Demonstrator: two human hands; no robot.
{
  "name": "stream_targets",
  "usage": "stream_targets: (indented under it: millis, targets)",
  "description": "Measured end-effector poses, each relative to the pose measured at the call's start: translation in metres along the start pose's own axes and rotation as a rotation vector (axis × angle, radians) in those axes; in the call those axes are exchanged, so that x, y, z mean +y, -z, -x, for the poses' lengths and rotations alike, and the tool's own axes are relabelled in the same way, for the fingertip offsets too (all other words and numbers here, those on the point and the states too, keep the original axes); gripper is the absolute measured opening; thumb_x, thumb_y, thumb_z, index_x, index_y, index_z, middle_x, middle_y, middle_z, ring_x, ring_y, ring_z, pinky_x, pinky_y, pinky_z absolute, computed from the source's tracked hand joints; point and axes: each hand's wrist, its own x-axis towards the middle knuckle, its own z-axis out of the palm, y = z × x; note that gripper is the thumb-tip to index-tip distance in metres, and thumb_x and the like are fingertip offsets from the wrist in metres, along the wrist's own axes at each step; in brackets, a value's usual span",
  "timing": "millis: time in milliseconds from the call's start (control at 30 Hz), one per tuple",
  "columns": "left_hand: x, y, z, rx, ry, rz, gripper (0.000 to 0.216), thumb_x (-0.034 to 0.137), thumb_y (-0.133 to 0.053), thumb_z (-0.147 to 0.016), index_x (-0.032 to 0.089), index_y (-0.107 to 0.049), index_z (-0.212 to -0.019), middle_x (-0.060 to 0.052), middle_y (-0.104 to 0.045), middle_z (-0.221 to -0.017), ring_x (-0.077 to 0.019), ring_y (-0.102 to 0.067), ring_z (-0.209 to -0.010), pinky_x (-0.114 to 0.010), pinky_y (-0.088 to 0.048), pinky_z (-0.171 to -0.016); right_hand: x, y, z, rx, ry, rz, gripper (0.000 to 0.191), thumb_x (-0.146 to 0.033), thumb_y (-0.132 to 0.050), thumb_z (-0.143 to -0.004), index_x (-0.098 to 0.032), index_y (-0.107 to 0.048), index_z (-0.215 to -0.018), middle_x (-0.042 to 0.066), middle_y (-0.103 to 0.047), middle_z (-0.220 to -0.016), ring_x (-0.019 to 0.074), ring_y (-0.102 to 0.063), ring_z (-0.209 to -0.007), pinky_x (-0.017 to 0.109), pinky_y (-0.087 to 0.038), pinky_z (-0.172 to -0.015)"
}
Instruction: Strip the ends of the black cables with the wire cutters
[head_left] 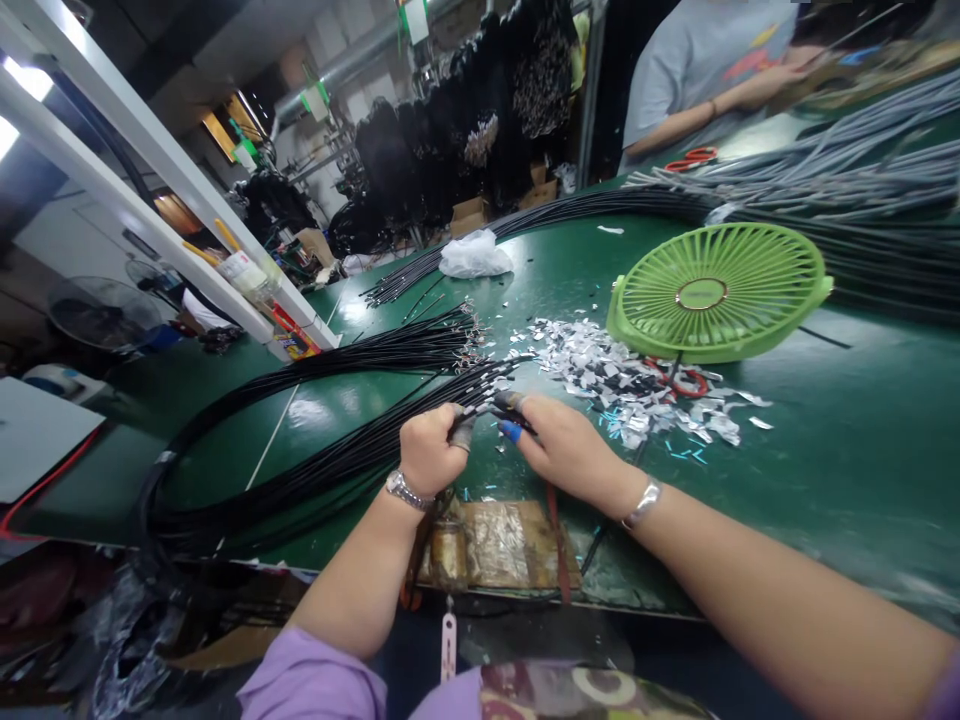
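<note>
A bundle of black cables point(330, 455) curves across the green table to the spot where my hands meet. My left hand point(435, 448) is closed, thumb and fingers pinching a black cable near its stripped end. Opposite it, my right hand point(566, 440) is closed at the tip of that cable, with dark coverings and a blue one on its fingers. What exactly lies between the right fingertips is hidden. Just beyond lies a second bundle of black cables point(375, 345) with bare wire ends. White and silvery scraps point(577, 355) are heaped past my right hand.
A green fan point(720, 290) stands at the right, with red-handled scissors point(686, 380) under its edge. A worn taped board point(502, 545) lies at the table's front edge. A plastic bag point(474, 255) sits farther back. Across the table, a person point(697, 90) works beside grey cables point(840, 160).
</note>
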Motion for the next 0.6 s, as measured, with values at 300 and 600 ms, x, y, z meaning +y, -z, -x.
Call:
stream_targets:
  millis: [300, 600]
  targets:
    - [-0.0018, -0.0025, -0.0015, -0.008, 0.043, 0.08, 0.013, 0.026, -0.055, -0.079, 0.018, -0.061, -0.071, -0.001, -0.059, -0.058, -0.0117, -0.05, -0.053, -0.023, -0.034, -0.054, 0.0, -0.0056, -0.0007, -0.119, -0.018, 0.108, 0.012, -0.014, -0.045, -0.085, -0.017, -0.056, -0.08, 0.007, -0.06, -0.075, 0.0198, -0.052, -0.071, 0.03, -0.037, -0.066]
    - [-0.0043, -0.0036, -0.001, -0.016, 0.008, 0.043, 0.015, 0.028, -0.055, -0.079, 0.017, -0.06, -0.07, -0.001, -0.06, -0.059, -0.0118, -0.051, -0.053, -0.023, -0.035, -0.054, -0.0047, 0.0, -0.0051, -0.234, -0.076, 0.108, 0.014, -0.009, -0.047, -0.082, -0.014, -0.06, -0.083, 0.01, -0.063, -0.079, 0.0213, -0.056, -0.077, 0.03, -0.038, -0.069]
